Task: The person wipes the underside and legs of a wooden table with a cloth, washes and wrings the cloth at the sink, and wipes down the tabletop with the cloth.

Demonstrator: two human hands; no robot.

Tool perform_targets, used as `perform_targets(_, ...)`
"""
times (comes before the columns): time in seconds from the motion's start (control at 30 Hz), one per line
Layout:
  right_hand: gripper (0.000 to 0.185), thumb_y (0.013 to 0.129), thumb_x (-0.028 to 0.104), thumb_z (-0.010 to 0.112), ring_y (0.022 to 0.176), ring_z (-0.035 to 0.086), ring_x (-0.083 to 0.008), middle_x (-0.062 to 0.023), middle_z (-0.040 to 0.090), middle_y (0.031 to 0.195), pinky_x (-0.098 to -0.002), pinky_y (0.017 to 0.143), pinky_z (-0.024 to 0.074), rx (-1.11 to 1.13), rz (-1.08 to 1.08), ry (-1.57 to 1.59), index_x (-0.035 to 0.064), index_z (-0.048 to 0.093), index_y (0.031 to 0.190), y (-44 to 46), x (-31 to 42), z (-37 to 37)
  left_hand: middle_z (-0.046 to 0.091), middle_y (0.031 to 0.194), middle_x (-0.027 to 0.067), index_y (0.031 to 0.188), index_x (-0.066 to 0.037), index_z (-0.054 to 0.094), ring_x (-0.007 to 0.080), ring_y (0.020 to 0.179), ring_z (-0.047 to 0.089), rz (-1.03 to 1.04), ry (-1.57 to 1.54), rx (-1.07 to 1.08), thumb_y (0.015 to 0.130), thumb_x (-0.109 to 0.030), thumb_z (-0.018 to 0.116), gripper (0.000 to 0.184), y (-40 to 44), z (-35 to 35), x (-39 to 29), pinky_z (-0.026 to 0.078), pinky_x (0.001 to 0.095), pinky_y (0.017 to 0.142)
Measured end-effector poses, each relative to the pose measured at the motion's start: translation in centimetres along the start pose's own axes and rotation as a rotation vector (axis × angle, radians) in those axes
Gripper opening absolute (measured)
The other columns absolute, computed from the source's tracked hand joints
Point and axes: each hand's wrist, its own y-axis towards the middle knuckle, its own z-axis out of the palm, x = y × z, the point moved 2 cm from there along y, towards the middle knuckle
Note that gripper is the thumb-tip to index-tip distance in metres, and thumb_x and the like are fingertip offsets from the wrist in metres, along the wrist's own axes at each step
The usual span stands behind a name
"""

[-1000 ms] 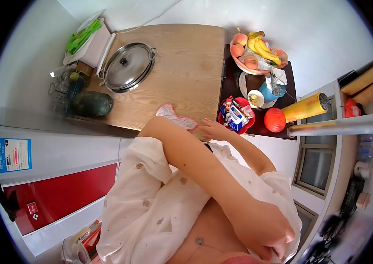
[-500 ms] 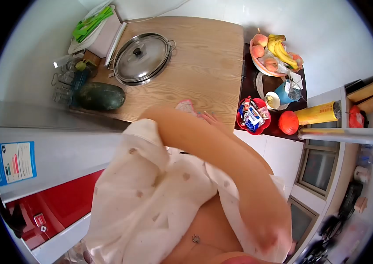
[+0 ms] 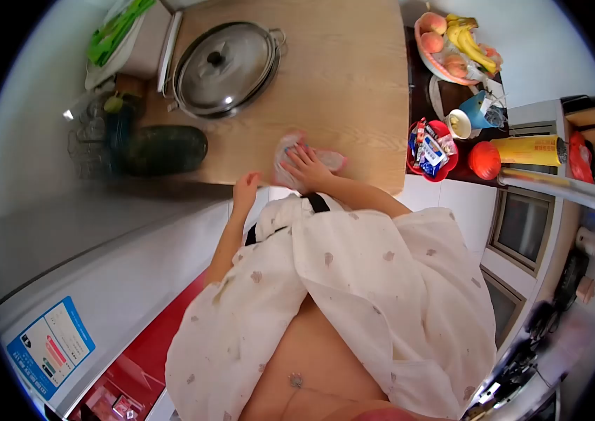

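A white cloth with a pink edge [image 3: 329, 161] lies near the front edge of the wooden table [image 3: 339, 70]. My right hand [image 3: 306, 168] rests flat on this cloth with its fingers spread. To its left, my left hand [image 3: 247, 188] is just at the table's front edge, its fingers loosely bent and nothing seen in them. Behind my hands stands a round steel pan with a glass lid [image 3: 224, 70], and a dark green melon [image 3: 164, 150] lies at the table's left side.
On the dark side table at the right are a fruit bowl [image 3: 444, 67], a red bowl of packets [image 3: 432, 151], a small cup [image 3: 458, 124] and a yellow roll [image 3: 529, 150]. Glasses [image 3: 87, 144] and a box with green vegetables [image 3: 144, 49] stand at the left.
My left arm, which was crossed over my chest toward the right shoulder, has come down to the table's edge. My right hand is now over the cloth, farther left. The view has shifted.
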Motion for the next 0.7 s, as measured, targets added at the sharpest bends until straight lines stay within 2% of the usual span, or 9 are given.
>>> perform_targets(0.03, 0.075, 0.063, 0.035, 0.061, 0.121, 0.024, -0.0418, -0.0197, 0.026, 0.133, -0.0558, 0.097, 0.0184, 0.121, 0.064, 0.037, 0.0138, 0.032, 0.128, 2.1, 1.3, -0.3, 0.062, 0.084, 0.0109, 0.093, -0.002, 0.059, 0.0229, 0.077, 0.059, 0.116, 0.199, -0.111, 0.082, -0.016, 0.048, 0.021, 0.4, -0.1, 0.5, 0.045, 0.0303, 0.069)
perform_targets(0.1, 0.077, 0.063, 0.034, 0.061, 0.123, 0.022, -0.041, -0.0192, 0.025, 0.134, -0.0551, 0.097, 0.0174, 0.255, 0.126, 0.1, 0.0131, 0.029, 0.13, 4.0, 2.2, -0.6, 0.061, 0.083, 0.0163, 0.091, -0.002, 0.06, 0.0254, 0.078, 0.059, 0.248, 0.208, -0.12, 0.081, -0.017, 0.049, 0.021, 1.2, 0.0, -0.7, 0.045, 0.0321, 0.067)
perform_targets(0.17, 0.087, 0.056, 0.03, 0.066, 0.125, 0.019, -0.0397, -0.019, 0.023, 0.135, -0.053, 0.099, 0.0147, 0.346, 0.123, 0.118, 0.0116, 0.027, 0.131, 4.3, 2.2, -0.5, 0.06, 0.081, 0.0148, 0.089, -0.003, 0.06, 0.0266, 0.08, 0.058, 0.191, 0.115, -0.04, 0.08, -0.015, 0.049, 0.019, 2.4, 0.4, -1.2, 0.044, 0.0336, 0.07)
perform_targets(0.2, 0.084, 0.056, 0.024, 0.066, 0.126, 0.019, -0.0351, -0.0153, 0.023, 0.136, -0.0494, 0.1, 0.017, 0.3, 0.123, 0.201, 0.0131, 0.029, 0.13, 3.6, 2.0, -1.1, 0.06, 0.081, 0.0148, 0.089, -0.003, 0.06, 0.0266, 0.08, 0.058, 0.182, 0.116, -0.024, 0.08, -0.015, 0.049, 0.019, 3.0, 0.5, -1.3, 0.044, 0.0336, 0.07)
perform_targets(0.27, 0.081, 0.058, 0.022, 0.066, 0.126, 0.019, -0.0325, -0.0128, 0.023, 0.136, -0.048, 0.1, 0.0182, 0.238, 0.108, 0.177, 0.0142, 0.029, 0.13, 1.0, 1.3, -1.3, 0.058, 0.086, 0.0148, 0.085, -0.003, 0.06, 0.0284, 0.084, 0.055, 0.419, 0.26, 0.009, 0.078, -0.013, 0.051, 0.015, 3.8, 1.1, -2.1, 0.043, 0.0353, 0.074)
perform_targets(0.33, 0.077, 0.059, 0.017, 0.065, 0.127, 0.02, -0.0269, -0.0067, 0.025, 0.137, -0.046, 0.1, 0.0214, 0.114, 0.095, 0.093, 0.0177, 0.031, 0.129, -2.8, 0.3, -1.1, 0.057, 0.088, 0.0145, 0.086, -0.003, 0.059, 0.0281, 0.086, 0.054, 0.494, 0.328, 0.039, 0.078, -0.012, 0.05, 0.014, 4.3, 1.7, -2.4, 0.043, 0.0346, 0.074)
perform_targets(0.47, 0.082, 0.06, 0.018, 0.067, 0.128, 0.017, -0.0269, -0.0057, 0.024, 0.137, -0.0459, 0.101, 0.02, 0.375, 0.232, 0.115, 0.0197, 0.027, 0.131, -10.0, -2.6, -7.2, 0.054, 0.093, 0.0138, 0.085, -0.004, 0.057, 0.0299, 0.087, 0.051, 0.733, 0.444, 0.066, 0.077, -0.012, 0.051, 0.013, 4.4, 3.1, -2.3, 0.042, 0.0375, 0.074)
perform_targets(0.6, 0.084, 0.062, 0.023, 0.069, 0.129, 0.015, -0.0273, -0.0049, 0.021, 0.138, -0.046, 0.102, 0.0185, 0.562, 0.354, 0.091, 0.0197, 0.024, 0.133, -15.1, -4.6, -9.5, 0.054, 0.092, 0.0142, 0.086, -0.004, 0.056, 0.03, 0.087, 0.05, 0.747, 0.476, 0.123, 0.078, -0.014, 0.051, 0.014, 2.8, 3.3, -1.9, 0.042, 0.0376, 0.071)
perform_targets(0.7, 0.081, 0.066, 0.034, 0.066, 0.129, 0.013, -0.0283, -0.007, 0.021, 0.138, -0.0455, 0.102, 0.0174, 0.516, 0.348, 0.07, 0.0181, 0.023, 0.133, -16.5, -5.4, -9.0, 0.056, 0.083, 0.0136, 0.086, -0.005, 0.056, 0.0296, 0.078, 0.053, 0.36, 0.483, 0.173, 0.081, -0.017, 0.049, 0.015, -0.1, 2.9, -0.3, 0.043, 0.0367, 0.066)
